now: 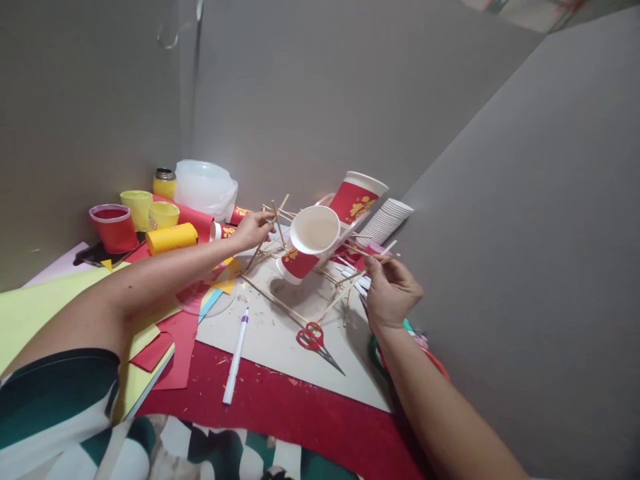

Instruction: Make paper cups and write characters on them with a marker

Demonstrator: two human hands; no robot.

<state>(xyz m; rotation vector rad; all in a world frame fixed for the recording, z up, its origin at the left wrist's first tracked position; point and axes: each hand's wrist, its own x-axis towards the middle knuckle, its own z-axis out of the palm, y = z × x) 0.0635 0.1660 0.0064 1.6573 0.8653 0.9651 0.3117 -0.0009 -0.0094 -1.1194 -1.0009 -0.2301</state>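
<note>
A frame of thin wooden sticks stands on a grey board, carrying a tilted red and white paper cup with its mouth toward me. My left hand reaches in from the left and pinches the sticks at the frame's upper left corner. My right hand is on the right side, fingers closed around a wooden stick that runs toward the cup. Red-handled scissors and a white pen with a purple cap lie on the board in front of the frame.
Another red cup and a lying stack of white cups sit behind the frame. At the left are a red pot, yellow cups, a yellow roll, a white plastic container and coloured paper sheets. Grey walls close in around.
</note>
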